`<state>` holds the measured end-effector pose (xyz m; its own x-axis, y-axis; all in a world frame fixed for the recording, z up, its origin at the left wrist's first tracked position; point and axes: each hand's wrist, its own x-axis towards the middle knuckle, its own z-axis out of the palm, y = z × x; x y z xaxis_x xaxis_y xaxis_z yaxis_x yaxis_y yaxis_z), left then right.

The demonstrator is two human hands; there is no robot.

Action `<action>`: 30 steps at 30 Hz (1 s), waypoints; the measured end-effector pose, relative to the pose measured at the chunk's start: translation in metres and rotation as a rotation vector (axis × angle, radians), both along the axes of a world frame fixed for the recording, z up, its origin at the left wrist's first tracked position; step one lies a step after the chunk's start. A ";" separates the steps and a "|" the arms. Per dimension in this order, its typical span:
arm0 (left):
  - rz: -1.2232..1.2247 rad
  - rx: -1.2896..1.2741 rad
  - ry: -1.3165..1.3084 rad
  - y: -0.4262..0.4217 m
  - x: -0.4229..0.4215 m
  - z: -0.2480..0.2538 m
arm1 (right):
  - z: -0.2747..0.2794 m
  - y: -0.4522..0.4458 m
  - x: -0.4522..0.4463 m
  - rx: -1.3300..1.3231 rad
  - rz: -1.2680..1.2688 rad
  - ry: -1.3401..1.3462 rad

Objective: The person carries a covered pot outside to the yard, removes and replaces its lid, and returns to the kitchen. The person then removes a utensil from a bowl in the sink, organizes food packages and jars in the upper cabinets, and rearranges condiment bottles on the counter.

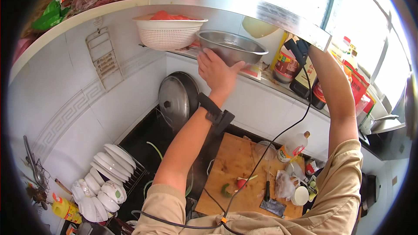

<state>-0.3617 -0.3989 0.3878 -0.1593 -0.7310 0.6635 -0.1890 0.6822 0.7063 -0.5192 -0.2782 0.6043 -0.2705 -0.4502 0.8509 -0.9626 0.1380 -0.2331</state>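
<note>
My left hand (219,75) is raised and closed against the near side of a stainless steel bowl (233,48), with the thumb spread along its right side. The bowl is at the height of the windowsill shelf; whether it rests on anything is hidden. Left of it is a white plastic colander (169,34) with something red inside. My right forearm (342,91) reaches up to the cabinet's lower edge (283,15). The right hand itself is hidden behind that edge, so its fingers do not show.
Bottles and jars (286,65) line the sill. Below, a wooden cutting board (222,167) holds a small red vegetable (241,183), a cleaver (273,208) and a plastic bag (284,185). A large pot lid (177,98) leans at the wall; plates (114,163) fill a rack. A black cable (278,137) hangs across.
</note>
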 end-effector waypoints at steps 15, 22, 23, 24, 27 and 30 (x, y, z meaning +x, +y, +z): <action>-0.177 -0.057 -0.048 0.022 0.087 -0.017 | -0.051 0.065 0.001 0.014 0.415 -0.441; -0.170 -0.203 -0.043 0.059 0.123 -0.004 | -0.072 0.070 0.042 -0.024 0.720 -0.776; -0.188 -0.174 -0.057 0.068 0.131 -0.003 | -0.076 0.071 0.036 -0.005 0.720 -0.852; -0.160 -0.185 -0.055 0.075 0.141 -0.002 | -0.078 0.077 0.060 -0.001 0.751 -0.845; -0.285 -0.158 -0.080 0.090 0.166 -0.003 | -0.086 0.118 0.131 -0.002 0.590 -0.996; -0.235 -0.336 0.007 0.090 0.203 0.004 | -0.105 0.131 0.147 0.181 0.533 -0.859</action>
<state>-0.1589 -0.3090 0.3923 -0.2909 -0.4175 0.8609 0.0036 0.8993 0.4374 -0.3717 -0.1475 0.4989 -0.4836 -0.7925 0.3716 -0.4273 -0.1568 -0.8904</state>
